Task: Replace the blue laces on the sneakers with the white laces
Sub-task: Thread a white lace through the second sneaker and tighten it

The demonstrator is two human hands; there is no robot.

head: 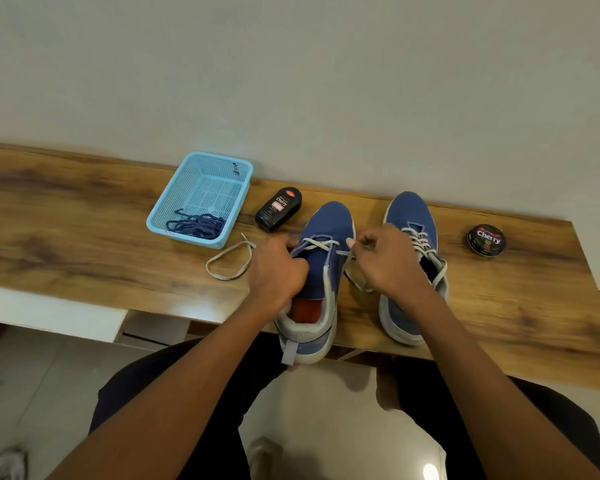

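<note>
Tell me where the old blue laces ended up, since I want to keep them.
In the head view, the blue laces lie bunched in the near corner of the light blue basket, left of the black polish bottle on the wooden table.

Over on the wooden bench top [66, 216], running along a plain pale wall [291, 81]. Light blue perforated plastic basket [174, 202] sitting near the back edge. Just to its right, lying flat, a dark bottle of Cherry shoe polish [278, 209], label up. Far right, well apart from the rest, a round black Cherry polish tin [486, 240], lid on. Down below, pale tiled floor [42, 375], with a crumpled grey cloth [9, 464] at the bottom left corner.
</note>
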